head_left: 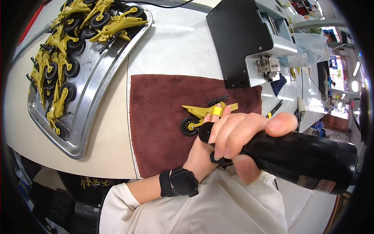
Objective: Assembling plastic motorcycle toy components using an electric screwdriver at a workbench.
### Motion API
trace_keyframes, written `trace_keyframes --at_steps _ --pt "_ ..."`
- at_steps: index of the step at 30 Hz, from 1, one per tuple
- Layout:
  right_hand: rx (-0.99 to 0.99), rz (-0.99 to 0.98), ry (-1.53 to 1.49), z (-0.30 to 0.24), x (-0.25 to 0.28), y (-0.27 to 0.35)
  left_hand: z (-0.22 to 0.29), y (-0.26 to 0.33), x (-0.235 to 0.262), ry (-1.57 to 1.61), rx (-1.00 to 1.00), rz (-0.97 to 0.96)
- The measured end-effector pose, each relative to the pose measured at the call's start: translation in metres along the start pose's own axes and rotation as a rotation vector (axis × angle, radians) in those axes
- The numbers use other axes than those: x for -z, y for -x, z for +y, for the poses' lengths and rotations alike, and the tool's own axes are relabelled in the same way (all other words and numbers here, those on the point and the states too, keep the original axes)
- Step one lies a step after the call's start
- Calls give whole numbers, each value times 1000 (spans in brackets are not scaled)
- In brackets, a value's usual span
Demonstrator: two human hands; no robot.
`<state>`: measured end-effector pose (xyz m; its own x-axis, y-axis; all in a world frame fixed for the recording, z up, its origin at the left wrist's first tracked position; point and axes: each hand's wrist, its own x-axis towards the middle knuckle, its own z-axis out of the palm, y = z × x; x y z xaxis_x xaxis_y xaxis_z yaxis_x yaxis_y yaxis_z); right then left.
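On a brown cloth lies a yellow toy motorcycle with a black spoked wheel and black handlebars. My left hand, with a black watch on its wrist and yellow tape on one finger, holds the toy by its body. My right hand is wrapped round a black electric screwdriver, held almost level with its head towards the toy. That head hides part of the motorcycle and of my left fingers. Its tip, and whether it touches the toy, cannot be seen.
A metal tray at the far left holds several similar yellow toy motorcycles. A black-and-silver machine stands behind the cloth on the right. Beyond my right hand lie a black-and-yellow tool and a dark blue cloth scrap.
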<state>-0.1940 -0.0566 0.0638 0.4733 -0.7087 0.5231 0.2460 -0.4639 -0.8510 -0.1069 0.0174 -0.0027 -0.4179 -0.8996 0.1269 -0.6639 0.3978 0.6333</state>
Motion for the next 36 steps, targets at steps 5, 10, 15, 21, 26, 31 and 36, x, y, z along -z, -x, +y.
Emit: trace_keyframes --at_steps 5,10,15,21,26,31,36 --pt "-44 -7 -154 6 -5 0 -3 -3 -3 -18 28 1" --pt "-24 -69 -116 11 -10 -2 -3 -3 -8 -40 78 6" --pt "-5 -144 -75 7 -10 -4 -9 18 -3 -61 83 -8" --pt "-3 -128 -94 13 -5 -4 4 -7 -13 -111 19 -39" --pt "28 -169 -214 9 10 -9 2 -2 -13 -153 -32 -43" --pt "148 160 -184 -37 19 -21 8 -17 -14 -189 -38 -85" --pt "236 438 21 -61 86 -16 7 -17 -7 -73 -38 -93"
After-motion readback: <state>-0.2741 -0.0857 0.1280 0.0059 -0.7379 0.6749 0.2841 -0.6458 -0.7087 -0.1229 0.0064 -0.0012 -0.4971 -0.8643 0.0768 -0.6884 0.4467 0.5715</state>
